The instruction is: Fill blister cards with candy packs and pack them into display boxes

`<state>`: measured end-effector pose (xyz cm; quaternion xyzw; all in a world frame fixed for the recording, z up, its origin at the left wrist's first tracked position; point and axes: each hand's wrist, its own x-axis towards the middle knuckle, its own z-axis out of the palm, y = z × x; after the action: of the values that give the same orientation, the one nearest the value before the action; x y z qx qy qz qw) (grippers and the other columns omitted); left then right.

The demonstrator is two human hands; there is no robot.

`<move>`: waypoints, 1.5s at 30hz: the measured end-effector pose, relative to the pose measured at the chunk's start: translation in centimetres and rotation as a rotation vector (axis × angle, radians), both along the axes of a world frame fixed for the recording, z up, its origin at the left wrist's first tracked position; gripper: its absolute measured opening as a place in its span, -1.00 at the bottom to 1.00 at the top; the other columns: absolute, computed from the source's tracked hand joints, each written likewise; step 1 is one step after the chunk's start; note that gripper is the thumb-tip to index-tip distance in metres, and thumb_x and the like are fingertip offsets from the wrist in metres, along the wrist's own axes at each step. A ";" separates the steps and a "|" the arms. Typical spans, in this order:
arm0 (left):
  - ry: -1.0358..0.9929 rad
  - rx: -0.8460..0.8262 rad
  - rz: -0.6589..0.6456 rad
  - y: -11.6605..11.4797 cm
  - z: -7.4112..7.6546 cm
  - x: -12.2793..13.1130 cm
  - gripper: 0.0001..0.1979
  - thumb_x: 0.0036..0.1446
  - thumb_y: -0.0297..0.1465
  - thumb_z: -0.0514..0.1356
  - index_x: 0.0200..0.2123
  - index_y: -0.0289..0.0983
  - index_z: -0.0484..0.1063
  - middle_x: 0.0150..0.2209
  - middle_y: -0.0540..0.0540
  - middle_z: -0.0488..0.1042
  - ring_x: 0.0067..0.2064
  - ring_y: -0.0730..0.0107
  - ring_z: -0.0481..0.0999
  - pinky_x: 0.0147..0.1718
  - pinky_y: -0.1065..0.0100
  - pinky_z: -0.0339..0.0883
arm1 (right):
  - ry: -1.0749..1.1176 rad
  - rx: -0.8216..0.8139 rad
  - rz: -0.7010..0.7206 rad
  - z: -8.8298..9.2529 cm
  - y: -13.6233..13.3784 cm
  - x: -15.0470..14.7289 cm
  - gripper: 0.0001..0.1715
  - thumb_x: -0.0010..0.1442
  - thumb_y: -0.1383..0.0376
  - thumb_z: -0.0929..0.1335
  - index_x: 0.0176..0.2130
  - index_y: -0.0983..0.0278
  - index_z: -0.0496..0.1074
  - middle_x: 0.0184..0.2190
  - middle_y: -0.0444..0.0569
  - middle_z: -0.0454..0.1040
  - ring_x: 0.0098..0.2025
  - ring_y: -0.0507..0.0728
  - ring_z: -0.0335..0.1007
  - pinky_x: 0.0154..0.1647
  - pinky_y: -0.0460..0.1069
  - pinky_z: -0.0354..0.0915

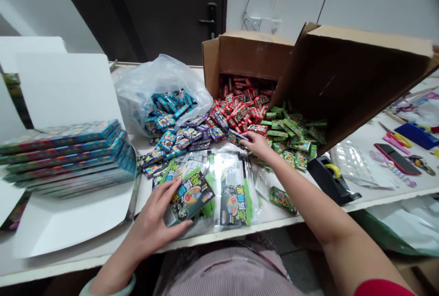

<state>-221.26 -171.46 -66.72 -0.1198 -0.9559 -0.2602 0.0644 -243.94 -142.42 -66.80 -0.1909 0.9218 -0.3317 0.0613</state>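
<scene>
My left hand [156,216] grips a small black-and-green printed packet [192,194] by its left side, thumb along the bottom edge. Beneath and beside it lie more flat packets in clear plastic sleeves [236,200]. My right hand [255,144] reaches across the table, fingers closed on the end of a small purple box [236,137]. Around that hand are heaps of similar boxes: purple ones [192,136], red ones [242,108] and green ones [291,133]. A single green box [281,199] lies under my right forearm.
Blue boxes [171,106] spill from a clear plastic bag [137,88]. An open carton [260,56] stands behind the heaps. At left, patterned flat boxes [68,154] are stacked in a white box [78,223]. A tape dispenser [329,179], phone [396,158] and scissors [399,138] lie right.
</scene>
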 end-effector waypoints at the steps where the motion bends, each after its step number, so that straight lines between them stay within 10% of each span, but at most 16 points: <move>1: -0.001 0.001 0.005 -0.2 0.0 0.0 -0.10 0.05 -0.14 0.27 0.35 -0.03 -0.15 0.16 -0.17 0.19 0.15 0.01 0.32 0.13 0.04 0.30 | -0.026 -0.030 0.002 0.2 0.3 0.8 -0.74 0.21 0.30 0.29 -0.11 0.29 0.46 -0.23 0.00 0.56 -0.26 0.13 0.46 -0.24 0.01 0.35; 10: -0.014 0.024 -0.021 0.4 0.2 -0.6 -0.10 0.04 -0.13 0.28 0.34 -0.08 -0.11 0.17 -0.18 0.18 0.18 -0.02 0.27 0.15 -0.01 0.24 | 0.055 0.161 0.294 1.6 0.4 9.7 -0.55 0.04 0.20 0.49 -0.09 0.30 0.40 -0.23 0.05 0.47 -0.22 0.18 0.40 -0.21 0.05 0.30; 14: -0.038 0.019 -0.008 0.0 0.2 0.1 -0.10 0.05 -0.11 0.27 0.35 -0.06 -0.13 0.15 -0.18 0.18 0.16 0.00 0.28 0.14 -0.01 0.24 | -0.004 0.107 0.422 1.9 1.1 8.6 -0.17 -0.03 0.10 0.53 0.15 0.24 0.26 -0.01 0.14 0.43 0.03 0.26 0.34 0.05 0.15 0.25; 18: -0.052 0.011 0.001 0.0 0.2 0.7 -0.12 0.05 -0.11 0.27 0.34 -0.04 -0.12 0.14 -0.17 0.18 0.15 0.01 0.28 0.13 -0.03 0.25 | -0.017 0.238 0.524 1.0 1.2 6.1 0.08 -0.12 0.09 0.56 0.27 0.15 0.12 0.31 0.14 0.10 0.35 0.40 -0.12 0.26 0.35 -0.06; 27: -0.070 -0.010 -0.041 1.0 0.2 0.7 -0.08 0.01 -0.18 0.31 0.34 -0.13 -0.09 0.16 -0.24 0.18 0.18 -0.07 0.25 0.14 -0.07 0.22 | 0.232 -0.008 0.421 3.0 0.6 8.7 -0.29 0.01 0.21 0.46 0.13 0.23 0.26 0.10 0.14 0.28 0.15 0.30 0.19 0.18 0.22 0.18; 34: -0.009 0.029 -0.139 2.3 0.7 -0.4 -0.03 -0.02 -0.22 0.34 0.35 -0.17 -0.12 0.17 -0.27 0.17 0.20 -0.06 0.21 0.16 -0.08 0.18 | 0.301 0.223 0.694 6.9 0.5 10.7 -0.34 0.09 0.18 0.43 0.15 0.22 0.26 0.15 0.15 0.26 0.16 0.34 0.16 0.15 0.26 0.19; 45: -0.121 0.126 -0.235 2.6 1.1 0.3 -0.07 -0.05 -0.23 0.36 0.32 -0.19 -0.02 0.18 -0.26 0.18 0.20 0.00 0.23 0.16 -0.03 0.21 | 0.153 0.203 0.859 6.4 0.3 10.6 -0.29 0.05 0.22 0.46 0.15 0.29 0.27 0.10 0.19 0.29 0.12 0.30 0.21 0.10 0.20 0.27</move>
<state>-220.99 -168.82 -65.58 -0.2107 -0.9192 -0.3324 -0.0170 -233.33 -142.11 -60.42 -0.5733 0.7888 -0.1690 0.1436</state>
